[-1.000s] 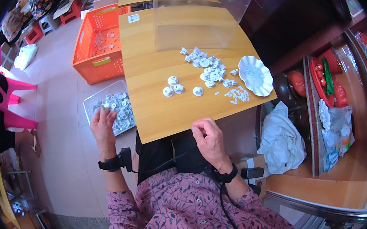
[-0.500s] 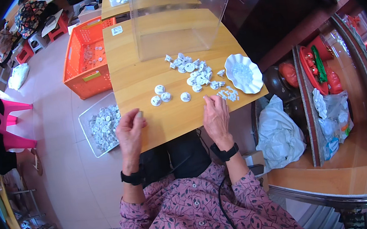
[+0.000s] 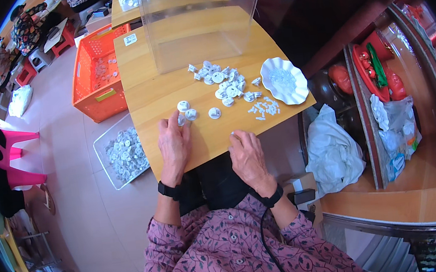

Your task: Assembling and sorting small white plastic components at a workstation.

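Note:
My left hand (image 3: pixel 175 147) has its fingers around a round white plastic part (image 3: pixel 181 120), which they partly hide. It is one of a close group of three, next to a second round part (image 3: pixel 183 106) and a third (image 3: pixel 191 114). A single round part (image 3: pixel 215 113) sits to the right of them. By the table's near edge, my right hand (image 3: pixel 248 158) is closed in a pinch, with a tiny white piece (image 3: pixel 232 133) at its fingertips. Beyond it are a scatter of small white pieces (image 3: pixel 264 109) and a pile of white plastic parts (image 3: pixel 228 85).
A wavy-rimmed white dish (image 3: pixel 300 86) holding small clear pieces stands at the table's right. A clear plastic bin (image 3: pixel 203 47) stands farther back. On the floor at left are an orange crate (image 3: pixel 98 102) and a clear tub (image 3: pixel 118 187) of parts. Shelves (image 3: pixel 395 202) flank the right.
My left hand has moved right and forward onto the group of three round parts. My right hand has drawn back from the small white pieces, slightly left and nearer me.

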The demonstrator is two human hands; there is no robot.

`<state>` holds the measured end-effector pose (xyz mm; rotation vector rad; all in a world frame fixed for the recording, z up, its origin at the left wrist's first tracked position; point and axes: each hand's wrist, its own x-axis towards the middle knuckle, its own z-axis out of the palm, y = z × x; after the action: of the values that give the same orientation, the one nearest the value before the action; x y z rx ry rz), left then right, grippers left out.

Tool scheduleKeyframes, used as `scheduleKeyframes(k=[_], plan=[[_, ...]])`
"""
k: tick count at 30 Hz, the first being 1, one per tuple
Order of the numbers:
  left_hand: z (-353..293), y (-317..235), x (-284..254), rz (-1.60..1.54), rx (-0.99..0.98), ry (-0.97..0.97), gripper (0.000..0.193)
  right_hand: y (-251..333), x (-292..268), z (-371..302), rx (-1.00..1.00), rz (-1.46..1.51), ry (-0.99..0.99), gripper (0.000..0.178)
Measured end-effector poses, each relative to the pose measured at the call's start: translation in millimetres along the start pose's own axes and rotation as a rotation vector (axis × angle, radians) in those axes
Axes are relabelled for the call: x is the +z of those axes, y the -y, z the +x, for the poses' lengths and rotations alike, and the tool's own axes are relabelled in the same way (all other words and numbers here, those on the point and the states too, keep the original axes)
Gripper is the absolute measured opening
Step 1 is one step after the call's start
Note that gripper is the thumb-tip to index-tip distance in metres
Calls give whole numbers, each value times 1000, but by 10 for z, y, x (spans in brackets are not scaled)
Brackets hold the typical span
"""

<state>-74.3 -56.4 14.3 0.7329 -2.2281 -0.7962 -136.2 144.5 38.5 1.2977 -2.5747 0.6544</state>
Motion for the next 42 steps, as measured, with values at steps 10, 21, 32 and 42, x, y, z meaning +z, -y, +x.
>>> scheduleKeyframes(k=[10,21,32,42], plan=[[10,-8,18,48,-48,49,19,-11,72,-163,-36,22,-82,29],[-172,-76,-16,73,-25,68,23,-36,133,-175,-111,-60,-158,11],[-372,-89,-112,-379,-162,92,24,73,123,-229,410,730,-188,6],[-662,-220,-110,-1667,-766,499,29,323,-128,-132,661,1222,-140,15]])
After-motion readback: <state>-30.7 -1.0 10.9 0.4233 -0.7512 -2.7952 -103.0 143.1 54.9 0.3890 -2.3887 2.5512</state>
